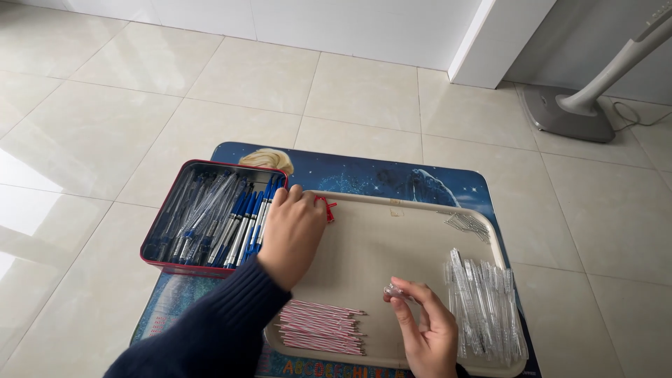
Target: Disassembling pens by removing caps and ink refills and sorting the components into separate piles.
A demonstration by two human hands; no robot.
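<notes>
We take the beige tray (364, 245) as our mark; it lies on a blue mat (364, 175) on the low bench. Our left hand (290, 234) rests at the tray's left rim, fingers bent over the edge of a red tin (168, 262) of blue pens (241, 220) just left of the tray; whether its grip has hold of a pen we cannot tell. Our right hand (427, 332), at the tray's near edge, pinches a small clear piece (393, 290) between thumb and fingertips. Refills (322, 327) lie in the tray's near left corner, clear barrels (483, 301) along its right side, springs (467, 224) at its far right.
</notes>
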